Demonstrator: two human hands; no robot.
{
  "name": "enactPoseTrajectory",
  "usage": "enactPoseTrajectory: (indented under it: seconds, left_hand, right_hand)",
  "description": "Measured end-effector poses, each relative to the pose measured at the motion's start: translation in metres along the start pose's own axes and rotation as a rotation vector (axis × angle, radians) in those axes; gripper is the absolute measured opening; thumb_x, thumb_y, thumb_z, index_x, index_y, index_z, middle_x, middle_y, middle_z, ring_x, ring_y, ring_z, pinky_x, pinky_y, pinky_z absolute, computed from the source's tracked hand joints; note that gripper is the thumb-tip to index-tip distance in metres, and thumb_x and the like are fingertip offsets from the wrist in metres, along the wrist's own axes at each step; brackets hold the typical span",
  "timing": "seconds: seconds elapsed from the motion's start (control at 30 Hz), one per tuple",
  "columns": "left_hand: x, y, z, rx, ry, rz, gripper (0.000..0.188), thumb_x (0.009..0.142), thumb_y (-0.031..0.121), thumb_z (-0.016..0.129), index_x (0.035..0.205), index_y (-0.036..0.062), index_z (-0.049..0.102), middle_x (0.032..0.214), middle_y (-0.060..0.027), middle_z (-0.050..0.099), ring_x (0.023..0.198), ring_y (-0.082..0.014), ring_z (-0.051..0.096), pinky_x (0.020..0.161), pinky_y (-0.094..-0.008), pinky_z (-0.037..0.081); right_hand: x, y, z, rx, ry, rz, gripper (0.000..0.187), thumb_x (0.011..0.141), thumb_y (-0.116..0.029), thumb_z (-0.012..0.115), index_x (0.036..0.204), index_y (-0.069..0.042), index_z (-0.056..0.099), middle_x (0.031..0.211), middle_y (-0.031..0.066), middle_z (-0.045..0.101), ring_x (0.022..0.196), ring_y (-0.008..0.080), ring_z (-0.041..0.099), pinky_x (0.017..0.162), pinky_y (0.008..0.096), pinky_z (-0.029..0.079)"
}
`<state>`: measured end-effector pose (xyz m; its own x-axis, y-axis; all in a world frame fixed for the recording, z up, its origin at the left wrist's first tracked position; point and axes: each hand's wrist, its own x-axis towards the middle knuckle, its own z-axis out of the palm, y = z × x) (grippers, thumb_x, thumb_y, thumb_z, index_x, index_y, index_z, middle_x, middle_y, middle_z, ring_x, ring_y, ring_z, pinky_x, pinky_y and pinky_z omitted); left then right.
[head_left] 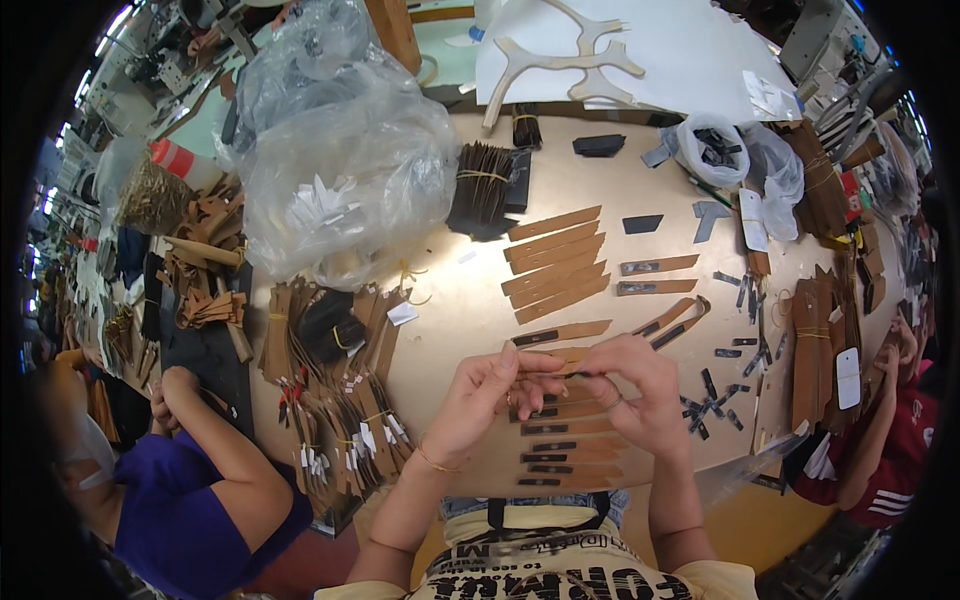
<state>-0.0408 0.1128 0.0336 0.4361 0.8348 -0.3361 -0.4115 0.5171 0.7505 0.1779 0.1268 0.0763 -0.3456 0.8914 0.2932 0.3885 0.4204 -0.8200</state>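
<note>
Bright light washes the table (455,305) with a soft sheen, and the bag (350,200) glints. Lamps (118,20) glare at the upper left. Edges bend toward the dark rim, where details soften.

Big black print on the wearer's cream shirt (545,565); white tag (848,378) at right, any print too small.

The small dark piece (576,374) is mostly hidden by the person's fingers (612,355).
</note>
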Motion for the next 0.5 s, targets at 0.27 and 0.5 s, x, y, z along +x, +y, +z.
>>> enactPoseTrajectory:
  seconds: [0.27,0.5]
  left_hand:
    - [0.012,-0.022,-0.003,0.090,0.316,0.142,0.021,0.096,0.005,0.070,0.114,-0.0040,0.071,0.097,-0.0063,0.073,0.077,-0.0059,0.064,0.067,-0.0186,0.053]
    - [0.035,-0.028,0.005,0.169,0.527,0.230,0.021,0.092,0.000,0.072,0.113,-0.0051,0.071,0.099,-0.0077,0.073,0.083,-0.0082,0.068,0.073,-0.0200,0.056]
  right_hand:
    - [0.004,0.022,0.010,0.424,-0.103,0.375,0.034,0.091,-0.010,0.073,0.123,0.000,0.066,0.097,0.0050,0.070,0.086,0.0133,0.063,0.078,0.0275,0.051]
    - [0.022,0.043,0.017,0.533,-0.110,0.583,0.040,0.093,-0.001,0.069,0.132,0.001,0.060,0.103,0.0022,0.066,0.090,0.0077,0.060,0.081,0.0228,0.050]
